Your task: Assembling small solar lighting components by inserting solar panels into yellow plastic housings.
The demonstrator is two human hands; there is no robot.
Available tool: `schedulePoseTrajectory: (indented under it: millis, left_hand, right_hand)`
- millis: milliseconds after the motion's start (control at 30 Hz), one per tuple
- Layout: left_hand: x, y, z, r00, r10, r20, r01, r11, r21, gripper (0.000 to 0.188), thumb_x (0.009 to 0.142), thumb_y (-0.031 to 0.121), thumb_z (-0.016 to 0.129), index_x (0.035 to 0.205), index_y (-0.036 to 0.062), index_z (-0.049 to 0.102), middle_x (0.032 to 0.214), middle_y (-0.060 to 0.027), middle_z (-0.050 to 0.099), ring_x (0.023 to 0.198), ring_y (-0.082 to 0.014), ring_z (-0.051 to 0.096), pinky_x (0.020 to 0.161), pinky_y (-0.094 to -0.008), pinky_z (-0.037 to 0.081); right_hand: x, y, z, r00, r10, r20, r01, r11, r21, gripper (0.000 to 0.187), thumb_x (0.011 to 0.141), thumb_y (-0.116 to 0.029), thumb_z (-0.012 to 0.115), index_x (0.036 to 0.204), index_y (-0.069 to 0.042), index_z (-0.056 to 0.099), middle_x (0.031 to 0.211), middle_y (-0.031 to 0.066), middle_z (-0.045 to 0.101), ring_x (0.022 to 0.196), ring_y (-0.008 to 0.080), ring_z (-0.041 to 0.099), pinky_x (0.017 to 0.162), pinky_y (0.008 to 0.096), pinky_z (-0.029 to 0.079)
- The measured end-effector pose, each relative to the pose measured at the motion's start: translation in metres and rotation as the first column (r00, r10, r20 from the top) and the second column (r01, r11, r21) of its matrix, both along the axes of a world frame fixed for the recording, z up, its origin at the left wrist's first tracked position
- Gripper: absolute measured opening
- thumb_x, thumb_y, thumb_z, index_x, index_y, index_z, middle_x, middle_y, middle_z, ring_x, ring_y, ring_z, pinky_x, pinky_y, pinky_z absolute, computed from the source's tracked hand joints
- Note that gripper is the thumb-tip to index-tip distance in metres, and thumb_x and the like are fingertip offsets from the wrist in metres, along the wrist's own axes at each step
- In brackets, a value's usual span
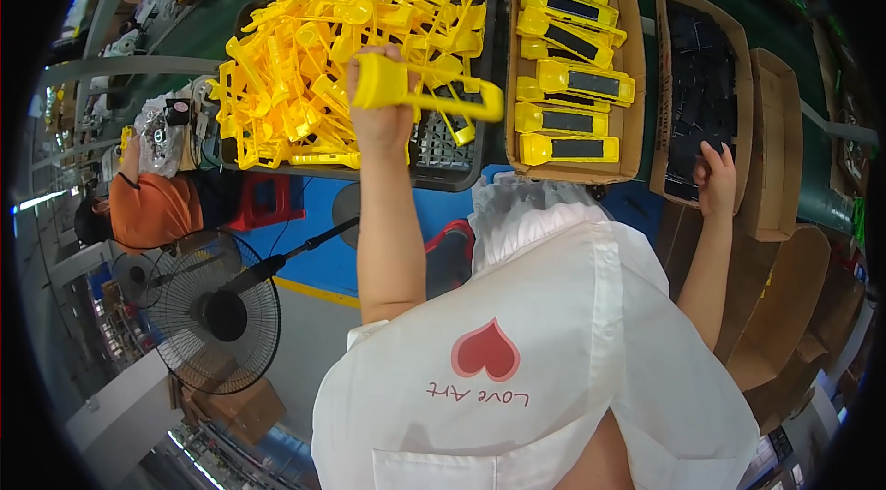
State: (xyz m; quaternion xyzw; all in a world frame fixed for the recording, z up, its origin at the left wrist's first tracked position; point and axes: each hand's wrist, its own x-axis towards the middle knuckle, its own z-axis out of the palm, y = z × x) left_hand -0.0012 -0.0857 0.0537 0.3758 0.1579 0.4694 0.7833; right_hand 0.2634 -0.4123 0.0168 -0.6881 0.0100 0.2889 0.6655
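My left hand (383,121) is closed around the wide end of a yellow plastic frame (380,82). The frame's long open loop points to the right, held above a dark crate (448,178) heaped with similar yellow plastic frames (295,75). My right hand (715,178) is over the near end of a cardboard box (661,139) of flat black pieces (699,75). Its fingers are bent but apart, and nothing shows between them. Whether the fingertips touch the black pieces I cannot tell.
Between my hands, a cardboard tray (632,47) holds several yellow frames with black panels (570,150). A narrow cardboard box (773,139) stands at the right. On the left are a black fan (221,315), a red stool (268,201) and a person in orange (159,211).
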Motion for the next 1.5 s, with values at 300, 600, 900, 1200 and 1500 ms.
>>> schedulePoseTrajectory:
  millis: [300, 600, 900, 1200, 1500]
  left_hand:
    - [0.037, -0.063, -0.015, 0.732, -0.304, 0.610, 0.611, 0.690, -0.389, 0.021, 0.081, 0.013, 0.054, 0.100, 0.0084, 0.048, 0.077, -0.0013, 0.048, 0.052, -0.0075, 0.039, 0.052, -0.0199, 0.034]
    - [0.049, -0.078, -0.015, 0.812, -0.493, -0.312, 0.229, 0.762, -0.606, 0.027, 0.081, 0.002, 0.047, 0.107, 0.0049, 0.042, 0.089, -0.0083, 0.055, 0.074, -0.0213, 0.061, 0.060, -0.0294, 0.053]
    - [0.048, -0.093, 0.000, 0.509, -0.655, -0.559, 0.597, 0.736, -0.319, 0.026, 0.081, 0.017, 0.057, 0.099, -0.0017, 0.055, 0.084, -0.0085, 0.059, 0.067, -0.0153, 0.059, 0.058, -0.0236, 0.051]
    - [0.043, -0.093, 0.003, 0.498, -0.658, -0.565, 0.588, 0.735, -0.338, 0.023, 0.082, 0.014, 0.056, 0.098, -0.0023, 0.054, 0.074, -0.0105, 0.059, 0.060, -0.0159, 0.059, 0.051, -0.0238, 0.048]
    - [0.041, -0.094, -0.017, 0.572, -0.566, -0.593, 0.560, 0.798, -0.222, 0.019, 0.082, 0.009, 0.055, 0.096, -0.0037, 0.055, 0.081, -0.0099, 0.058, 0.065, -0.0150, 0.059, 0.060, -0.0242, 0.051]
  right_hand:
    - [-0.013, 0.030, 0.028, 0.956, 0.291, -0.032, -0.292, 0.955, -0.057, 0.017, 0.085, -0.024, 0.052, 0.085, -0.008, 0.056, 0.060, -0.0031, 0.049, 0.041, 0.0010, 0.036, 0.036, 0.0148, 0.022]
    - [-0.054, 0.051, 0.079, 0.848, 0.523, 0.082, -0.520, 0.852, -0.053, 0.013, 0.081, -0.015, 0.057, 0.077, -0.003, 0.056, 0.054, 0.0008, 0.054, 0.037, 0.0027, 0.042, 0.033, 0.0155, 0.029]
    - [-0.055, 0.067, 0.073, 0.711, 0.696, 0.105, -0.644, 0.703, -0.300, 0.018, 0.082, -0.020, 0.057, 0.077, -0.003, 0.056, 0.052, -0.0006, 0.050, 0.037, 0.0021, 0.039, 0.036, 0.0148, 0.030]
    - [-0.059, 0.073, 0.077, 0.687, 0.721, 0.091, -0.611, 0.641, -0.465, 0.023, 0.081, -0.023, 0.058, 0.075, 0.000, 0.056, 0.051, 0.0019, 0.051, 0.039, 0.0065, 0.043, 0.037, 0.0197, 0.034]
    - [-0.065, 0.075, 0.080, 0.607, 0.744, 0.279, -0.568, 0.652, -0.503, 0.023, 0.082, -0.024, 0.057, 0.087, -0.002, 0.057, 0.055, 0.0005, 0.050, 0.042, 0.0044, 0.041, 0.038, 0.0166, 0.033]
